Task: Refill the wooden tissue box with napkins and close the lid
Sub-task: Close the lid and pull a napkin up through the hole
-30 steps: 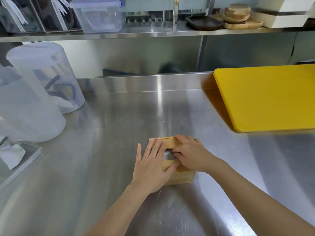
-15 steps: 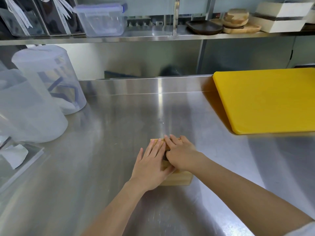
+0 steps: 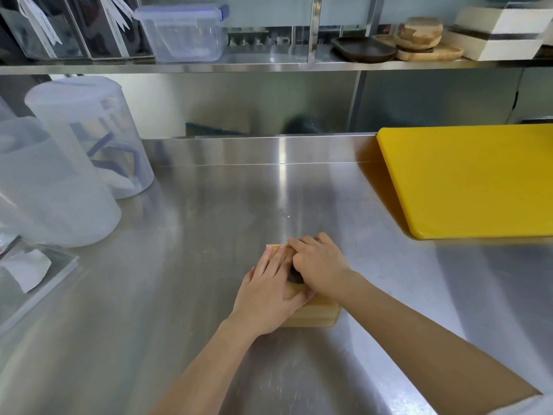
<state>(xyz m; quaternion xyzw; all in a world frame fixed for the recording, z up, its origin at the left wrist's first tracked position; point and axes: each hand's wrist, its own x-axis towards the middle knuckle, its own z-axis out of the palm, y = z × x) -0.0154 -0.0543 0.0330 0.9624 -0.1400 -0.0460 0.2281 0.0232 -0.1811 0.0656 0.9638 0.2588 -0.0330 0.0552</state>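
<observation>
Counter: steel, bare around the box.
Box: lid seemingly down.
Left hand: flat — steadying.
Right hand: fingers curled atop lid — grip unclear.

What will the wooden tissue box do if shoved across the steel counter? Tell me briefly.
The wooden tissue box looks rigid and squat, so it should slide flat rather than tip. The polished steel counter probably offers little grip, so it may skate easily.

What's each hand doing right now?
Left hand: open, flat on the wooden tissue box.
Right hand: fingers curled on the box top; grip cannot be told.
</observation>
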